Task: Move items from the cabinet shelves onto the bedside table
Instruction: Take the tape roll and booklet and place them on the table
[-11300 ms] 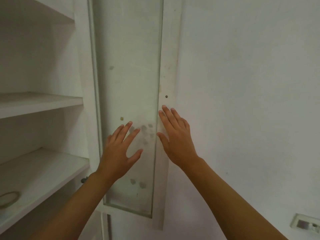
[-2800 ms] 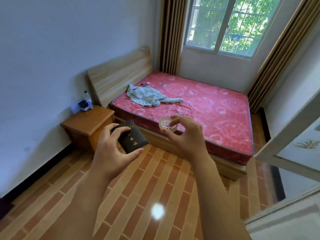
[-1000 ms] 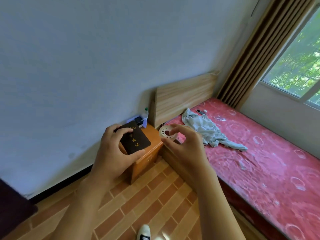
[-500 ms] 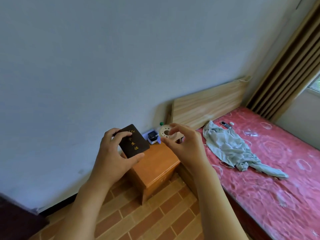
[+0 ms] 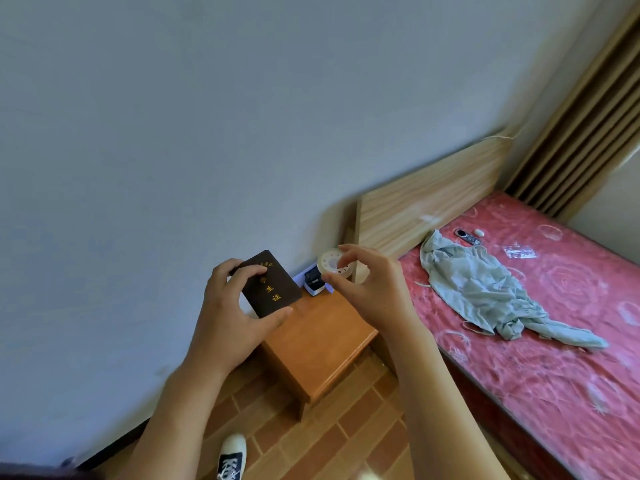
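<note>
Dark brown and stamped with gold characters, one booklet [image 5: 272,285] sits in the left hand [image 5: 228,317], thumb under its near edge and fingers curled over the far corner, cover up. That grip looks chosen so it can be laid flat without flipping it. The right hand [image 5: 372,289] pinches one pale roll of tape [image 5: 333,263] by its rim between thumb and fingertips, held on edge, which I judge leaves it free to be set down lightly. Both things hang above the far left part of the wooden tabletop [image 5: 322,341], touching nothing but the hands.

At the far edge of the tabletop, against the wall, stands one small dark-and-white gadget [image 5: 314,281]; I would guess it stays there for a socket, though none shows. Most of the tabletop nearer the person is bare wood, so both carried things should fit.

On the pink bed [image 5: 540,341] to the right lie one crumpled pale cloth [image 5: 485,289] and one slim dark device [image 5: 467,236]. One shoe [image 5: 231,457] shows on the brick-patterned floor.
</note>
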